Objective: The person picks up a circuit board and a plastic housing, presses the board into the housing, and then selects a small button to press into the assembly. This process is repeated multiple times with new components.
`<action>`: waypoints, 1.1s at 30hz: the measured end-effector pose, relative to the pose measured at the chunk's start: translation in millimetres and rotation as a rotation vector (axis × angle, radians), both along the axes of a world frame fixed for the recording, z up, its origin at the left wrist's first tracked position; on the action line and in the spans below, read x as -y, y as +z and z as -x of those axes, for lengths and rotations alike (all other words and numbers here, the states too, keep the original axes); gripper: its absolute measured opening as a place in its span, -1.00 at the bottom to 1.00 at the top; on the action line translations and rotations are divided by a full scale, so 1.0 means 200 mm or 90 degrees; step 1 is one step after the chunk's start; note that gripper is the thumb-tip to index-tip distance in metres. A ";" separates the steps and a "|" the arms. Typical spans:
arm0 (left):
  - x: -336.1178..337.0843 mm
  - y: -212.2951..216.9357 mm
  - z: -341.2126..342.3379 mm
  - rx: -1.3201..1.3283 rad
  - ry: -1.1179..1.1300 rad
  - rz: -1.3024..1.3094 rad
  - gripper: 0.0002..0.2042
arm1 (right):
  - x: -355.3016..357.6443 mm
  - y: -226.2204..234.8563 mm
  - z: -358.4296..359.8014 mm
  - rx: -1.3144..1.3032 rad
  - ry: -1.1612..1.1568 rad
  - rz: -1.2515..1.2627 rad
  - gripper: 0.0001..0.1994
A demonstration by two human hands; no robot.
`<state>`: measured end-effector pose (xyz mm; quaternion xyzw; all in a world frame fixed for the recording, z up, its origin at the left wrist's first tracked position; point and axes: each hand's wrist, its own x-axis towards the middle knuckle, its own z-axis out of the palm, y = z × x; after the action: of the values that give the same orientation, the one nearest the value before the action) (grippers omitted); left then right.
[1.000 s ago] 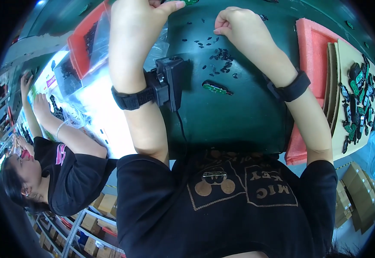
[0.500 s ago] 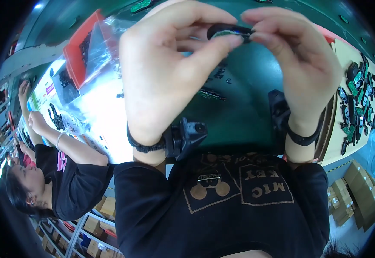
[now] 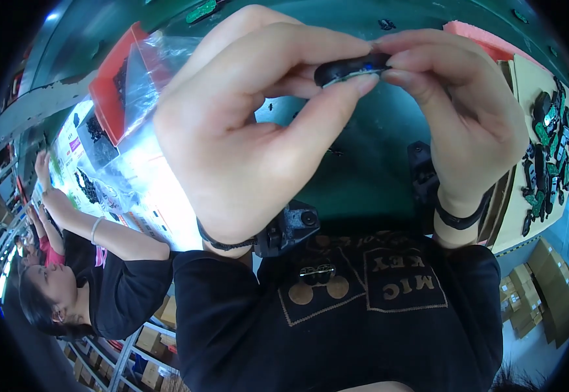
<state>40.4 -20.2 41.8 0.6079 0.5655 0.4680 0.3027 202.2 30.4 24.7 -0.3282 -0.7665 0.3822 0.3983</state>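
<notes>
Between my two hands, in the upper middle, is a small black rounded plastic casing (image 3: 344,69) with a strip of green circuit board along its lower edge and a small blue spot near its right end. My left hand (image 3: 232,130) grips the casing between thumb and fingers from the left. My right hand (image 3: 467,108) is closed, with thumb and fingertips pinching the casing's right end. Whether a smaller part also sits between those fingertips is hidden. Both hands are raised above the green work surface (image 3: 369,176).
On the right, cardboard (image 3: 516,209) carries several black-and-green parts (image 3: 549,153); a pink foam piece (image 3: 477,40) lies behind. To the left stand a red bin (image 3: 105,104) of small black pieces and a clear plastic bag (image 3: 160,65). A co-worker (image 3: 127,274) sits at the left.
Both hands have shifted slightly down with the casing, and the left hand has also moved left. The casing is turned, showing more of its black side. The co-worker's arm has moved a little.
</notes>
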 end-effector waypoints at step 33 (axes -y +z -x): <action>-0.27 -0.19 0.16 0.198 -0.004 0.125 -0.85 | -0.07 -0.10 -0.02 -0.097 -0.053 0.303 -0.79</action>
<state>9.3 34.4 3.1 0.4978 0.5530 0.4977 0.4458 206.4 44.4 5.1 -0.4143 -0.6082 0.5590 0.3821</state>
